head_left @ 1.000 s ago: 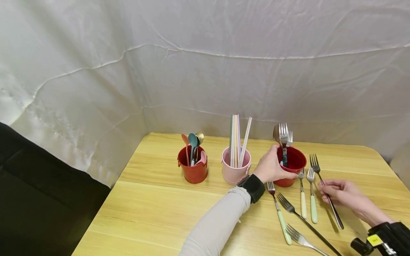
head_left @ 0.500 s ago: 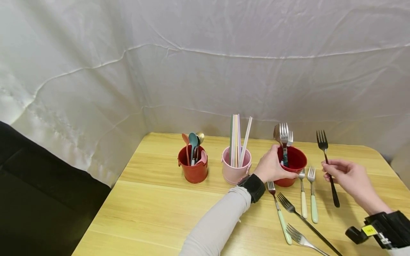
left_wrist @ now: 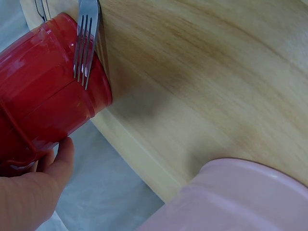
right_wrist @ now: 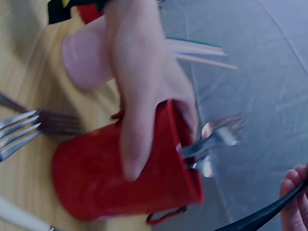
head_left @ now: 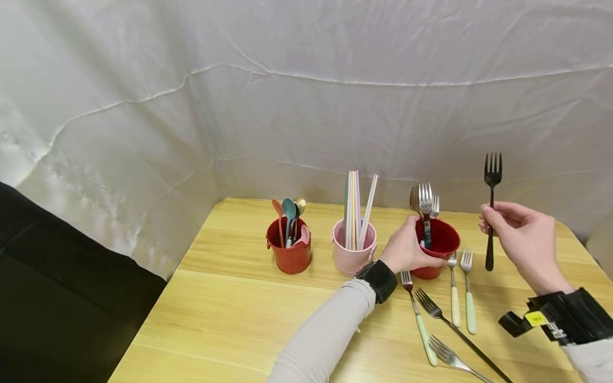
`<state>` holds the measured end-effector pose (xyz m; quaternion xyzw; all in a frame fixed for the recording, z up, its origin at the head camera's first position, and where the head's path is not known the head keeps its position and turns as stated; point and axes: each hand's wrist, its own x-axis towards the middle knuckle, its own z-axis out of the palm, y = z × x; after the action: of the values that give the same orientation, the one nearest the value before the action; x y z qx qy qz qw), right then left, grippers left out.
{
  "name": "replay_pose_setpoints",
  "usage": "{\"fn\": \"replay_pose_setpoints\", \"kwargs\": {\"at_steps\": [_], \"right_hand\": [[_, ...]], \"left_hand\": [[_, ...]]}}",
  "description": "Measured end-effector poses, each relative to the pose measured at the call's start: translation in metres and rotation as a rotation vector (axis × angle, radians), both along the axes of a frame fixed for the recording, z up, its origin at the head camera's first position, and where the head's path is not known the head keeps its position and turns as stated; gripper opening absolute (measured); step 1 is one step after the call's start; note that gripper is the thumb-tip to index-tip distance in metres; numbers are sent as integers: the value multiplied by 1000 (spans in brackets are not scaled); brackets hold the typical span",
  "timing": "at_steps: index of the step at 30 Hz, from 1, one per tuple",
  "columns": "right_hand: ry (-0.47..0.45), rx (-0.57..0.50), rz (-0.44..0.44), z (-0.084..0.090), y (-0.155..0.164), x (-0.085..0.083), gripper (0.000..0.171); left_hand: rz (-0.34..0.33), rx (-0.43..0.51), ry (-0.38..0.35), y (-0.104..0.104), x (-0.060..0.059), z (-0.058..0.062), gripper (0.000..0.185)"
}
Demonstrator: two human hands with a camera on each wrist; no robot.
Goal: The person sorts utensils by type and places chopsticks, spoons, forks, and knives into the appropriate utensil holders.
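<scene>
Since a moment ago the right hand [head_left: 522, 234] has lifted the black fork [head_left: 490, 207] off the worktop [head_left: 249, 298] and raised it high, so it now stands upright in the air, prongs up, to the right of the red bucket [head_left: 438, 247]. Behind everything hangs a big white sheet [head_left: 306, 96]. The wooden worktop carries three little buckets in a row: another red one with spoons [head_left: 289, 249] on the left, a pink bucket [head_left: 353, 250] with long chopsticks [head_left: 356, 210] in the middle, and the red bucket with forks [head_left: 423, 205] standing in it on the right. The left hand [head_left: 407, 250] wraps round the side of that red bucket, fingers curled on its wall, and holds it steady. The right hand's grip is closed on the black fork, pinching its thin handle near the middle with fingertips and thumb. Five more forks lie flat on the worktop just in front of the red bucket, some with pale green [head_left: 421, 324] or cream handles [head_left: 454, 303]. To do this step well, I think the fork should stay straight up and down, move over the open top of the red bucket, and go in handle first, slowly, so it slips between the forks already there and does not knock the bucket.
</scene>
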<state>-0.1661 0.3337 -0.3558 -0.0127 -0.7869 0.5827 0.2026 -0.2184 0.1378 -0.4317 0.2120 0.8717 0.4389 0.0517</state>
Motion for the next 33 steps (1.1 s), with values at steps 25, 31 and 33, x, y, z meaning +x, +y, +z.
{"fn": "replay_pose_setpoints", "kwargs": {"at_steps": [25, 31, 33], "right_hand": [[-11, 11, 72, -10, -47, -26, 20], [-67, 81, 97, -22, -38, -27, 33], [-75, 100, 101, -26, -34, -27, 36]], "left_hand": [[-2, -10, 19, -2, -1, 0, 93], [-7, -11, 31, -1, -1, 1, 93], [-7, -11, 37, -1, 0, 1, 93]]}}
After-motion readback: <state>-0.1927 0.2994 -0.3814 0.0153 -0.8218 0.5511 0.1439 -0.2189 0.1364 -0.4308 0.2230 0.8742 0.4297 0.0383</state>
